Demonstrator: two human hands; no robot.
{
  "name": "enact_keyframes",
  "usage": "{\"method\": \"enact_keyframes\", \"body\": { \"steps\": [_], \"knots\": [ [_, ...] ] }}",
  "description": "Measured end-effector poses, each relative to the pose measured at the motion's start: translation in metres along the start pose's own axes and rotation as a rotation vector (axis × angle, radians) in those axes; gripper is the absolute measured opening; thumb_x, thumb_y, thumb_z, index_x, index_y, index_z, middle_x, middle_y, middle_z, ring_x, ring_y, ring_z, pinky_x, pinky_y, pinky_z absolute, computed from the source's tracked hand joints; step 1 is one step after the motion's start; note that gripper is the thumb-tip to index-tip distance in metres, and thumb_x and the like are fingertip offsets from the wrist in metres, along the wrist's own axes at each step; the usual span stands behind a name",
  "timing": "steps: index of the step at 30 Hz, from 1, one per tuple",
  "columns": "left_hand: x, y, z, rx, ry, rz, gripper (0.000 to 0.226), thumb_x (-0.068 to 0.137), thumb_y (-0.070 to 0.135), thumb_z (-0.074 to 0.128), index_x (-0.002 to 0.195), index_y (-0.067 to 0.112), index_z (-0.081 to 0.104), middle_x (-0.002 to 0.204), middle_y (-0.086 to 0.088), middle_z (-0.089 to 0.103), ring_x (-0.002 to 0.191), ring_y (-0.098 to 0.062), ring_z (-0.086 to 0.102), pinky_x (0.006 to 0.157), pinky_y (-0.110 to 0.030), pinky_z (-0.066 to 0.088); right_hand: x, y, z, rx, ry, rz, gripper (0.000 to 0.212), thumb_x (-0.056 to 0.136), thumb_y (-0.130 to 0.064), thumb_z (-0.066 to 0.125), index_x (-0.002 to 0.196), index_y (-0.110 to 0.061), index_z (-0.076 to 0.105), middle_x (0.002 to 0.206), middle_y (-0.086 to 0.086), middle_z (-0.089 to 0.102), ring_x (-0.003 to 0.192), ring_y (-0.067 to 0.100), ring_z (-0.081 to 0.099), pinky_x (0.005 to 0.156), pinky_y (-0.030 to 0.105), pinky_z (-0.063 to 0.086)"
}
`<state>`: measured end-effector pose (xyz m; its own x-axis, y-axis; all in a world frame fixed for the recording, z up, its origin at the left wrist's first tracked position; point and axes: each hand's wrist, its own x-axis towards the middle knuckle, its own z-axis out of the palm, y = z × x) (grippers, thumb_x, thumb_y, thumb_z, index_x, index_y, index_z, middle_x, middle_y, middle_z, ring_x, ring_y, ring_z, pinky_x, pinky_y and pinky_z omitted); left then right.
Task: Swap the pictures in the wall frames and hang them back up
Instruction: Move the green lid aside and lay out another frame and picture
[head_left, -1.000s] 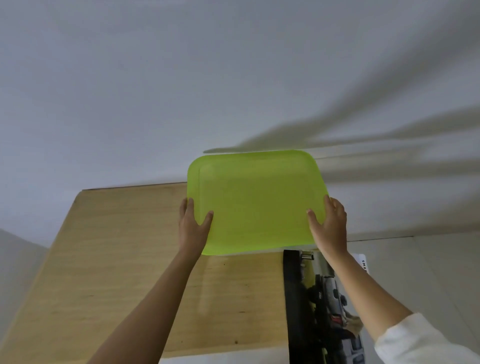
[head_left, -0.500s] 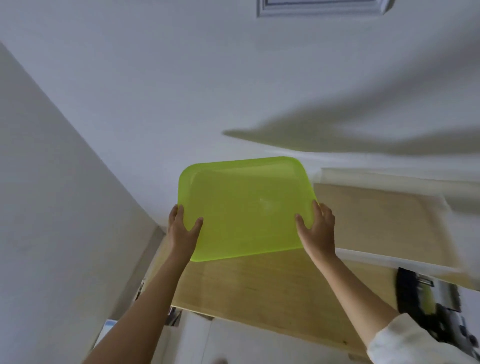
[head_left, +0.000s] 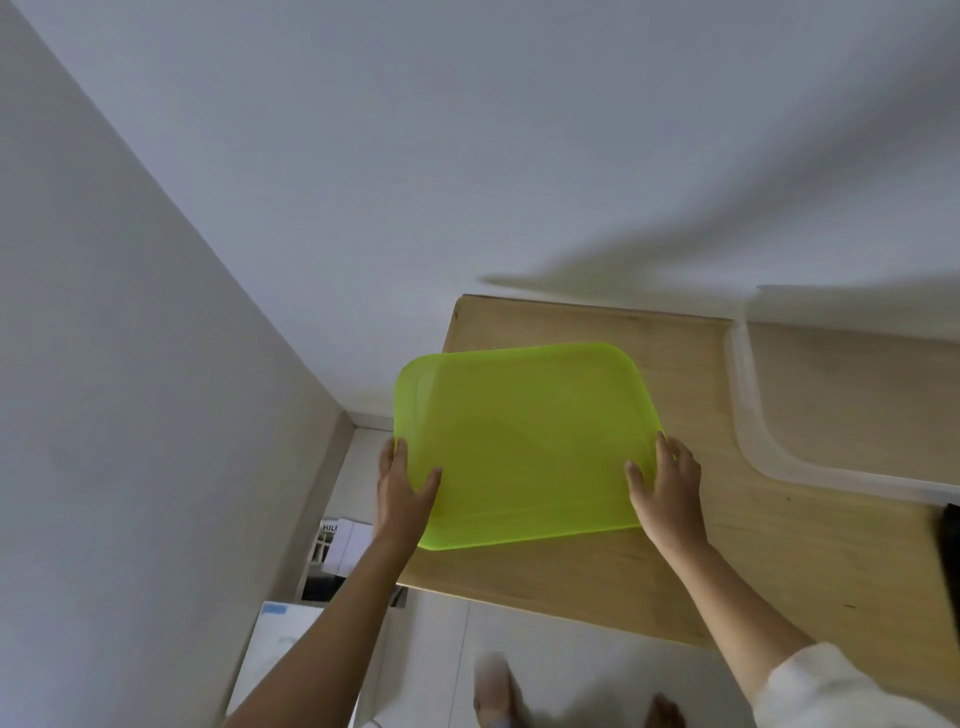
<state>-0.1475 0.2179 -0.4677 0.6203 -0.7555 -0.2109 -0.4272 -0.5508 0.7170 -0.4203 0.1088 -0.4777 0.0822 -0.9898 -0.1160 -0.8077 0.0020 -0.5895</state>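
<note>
A translucent lime-green plastic tray hangs above the left end of a light wooden table. My left hand grips its near left edge, thumb on top. On the near right edge, my right hand holds it the same way. The tray's left side overhangs the table's edge. No picture frame shows in this view.
A white wall stands close on the left and meets the back wall in a corner. A clear plastic tray lies on the table's right part. Papers and a box sit on the floor by the corner. My feet show below.
The view has swung left and downward, so the table's left end and the floor now show. Both hands keep their hold on the green tray, which now sits lower over the table.
</note>
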Motion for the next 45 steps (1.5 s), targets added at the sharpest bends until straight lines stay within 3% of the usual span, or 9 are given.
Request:
{"method": "enact_keyframes", "body": {
  "steps": [6, 11, 16, 21, 26, 29, 32, 38, 45],
  "knots": [
    [0.002, -0.014, 0.008, 0.073, -0.051, 0.066, 0.067, 0.090, 0.021, 0.060, 0.142, -0.004, 0.026, 0.151, -0.019, 0.020, 0.141, -0.029, 0.018, 0.112, -0.035, 0.021, -0.010, 0.008, 0.002, -0.038, 0.010, 0.038, 0.061, 0.092, -0.028, 0.054, 0.141, 0.000, 0.030, 0.144, 0.021, 0.031, 0.135, 0.032, 0.025, 0.108, 0.041, 0.030],
    [0.011, 0.000, 0.005, 0.132, 0.019, 0.128, 0.063, 0.085, 0.021, 0.065, 0.136, -0.004, 0.038, 0.147, -0.023, 0.025, 0.137, -0.036, 0.025, 0.108, -0.046, 0.030, -0.012, -0.003, -0.006, -0.028, 0.017, 0.019, 0.060, 0.094, -0.027, 0.049, 0.142, 0.000, 0.026, 0.150, 0.019, 0.023, 0.140, 0.029, 0.018, 0.112, 0.036, 0.023],
    [0.018, 0.083, 0.020, 0.052, 0.031, 0.383, 0.050, 0.089, 0.017, 0.061, 0.132, -0.002, 0.046, 0.137, -0.016, 0.043, 0.130, -0.029, 0.038, 0.106, -0.034, 0.029, -0.003, -0.011, -0.056, 0.091, 0.137, -0.043, 0.054, 0.096, -0.021, 0.046, 0.142, -0.002, 0.027, 0.149, 0.014, 0.028, 0.140, 0.023, 0.022, 0.112, 0.027, 0.017],
    [-0.022, 0.188, 0.088, -0.046, -0.172, 0.718, 0.032, 0.090, 0.014, 0.058, 0.121, 0.005, 0.058, 0.122, -0.008, 0.057, 0.117, -0.020, 0.048, 0.098, -0.017, 0.029, -0.011, 0.033, -0.140, 0.135, 0.345, -0.040, 0.045, 0.095, -0.016, 0.047, 0.137, -0.003, 0.038, 0.140, 0.011, 0.042, 0.133, 0.024, 0.035, 0.107, 0.025, 0.025],
    [-0.104, 0.248, 0.188, -0.036, -0.542, 0.959, 0.024, 0.090, 0.020, 0.054, 0.109, 0.010, 0.065, 0.108, -0.002, 0.060, 0.105, -0.018, 0.056, 0.091, -0.015, 0.036, -0.050, 0.131, -0.204, 0.183, 0.463, 0.175, 0.040, 0.096, -0.020, 0.044, 0.135, -0.012, 0.041, 0.139, 0.005, 0.043, 0.129, 0.019, 0.037, 0.103, 0.025, 0.028],
    [-0.157, 0.262, 0.244, 0.137, -0.800, 1.092, 0.026, 0.096, 0.023, 0.048, 0.119, 0.019, 0.059, 0.118, 0.003, 0.057, 0.111, -0.012, 0.051, 0.093, -0.014, 0.034, -0.082, 0.197, -0.226, 0.188, 0.493, 0.342, 0.039, 0.095, -0.020, 0.046, 0.133, -0.014, 0.042, 0.137, 0.003, 0.045, 0.128, 0.019, 0.040, 0.101, 0.029, 0.034],
    [-0.194, 0.278, 0.298, 0.255, -0.888, 1.182, 0.032, 0.097, 0.027, 0.044, 0.128, 0.021, 0.052, 0.130, 0.005, 0.051, 0.119, -0.009, 0.045, 0.096, -0.013, 0.029, -0.109, 0.255, -0.237, 0.195, 0.456, 0.510, 0.040, 0.095, -0.022, 0.047, 0.134, -0.017, 0.040, 0.139, 0.002, 0.041, 0.128, 0.019, 0.039, 0.099, 0.030, 0.039],
    [-0.215, 0.322, 0.395, 0.411, -0.809, 1.176, 0.046, 0.096, 0.028, 0.044, 0.139, 0.016, 0.036, 0.148, -0.003, 0.033, 0.136, -0.018, 0.031, 0.110, -0.031, 0.027, -0.122, 0.330, -0.247, 0.129, 0.347, 0.681, 0.051, 0.095, -0.028, 0.046, 0.141, -0.018, 0.026, 0.146, 0.008, 0.032, 0.133, 0.026, 0.030, 0.105, 0.036, 0.036],
    [-0.212, 0.316, 0.436, 0.728, -0.686, 1.128, 0.064, 0.096, 0.049, 0.032, 0.148, 0.019, 0.011, 0.157, -0.009, 0.005, 0.145, -0.024, 0.005, 0.116, -0.044, 0.007, -0.116, 0.362, -0.242, 0.166, 0.245, 0.701, 0.053, 0.097, -0.034, 0.040, 0.144, -0.022, 0.020, 0.138, 0.011, 0.040, 0.124, 0.028, 0.044, 0.099, 0.039, 0.043]
  ]
}}
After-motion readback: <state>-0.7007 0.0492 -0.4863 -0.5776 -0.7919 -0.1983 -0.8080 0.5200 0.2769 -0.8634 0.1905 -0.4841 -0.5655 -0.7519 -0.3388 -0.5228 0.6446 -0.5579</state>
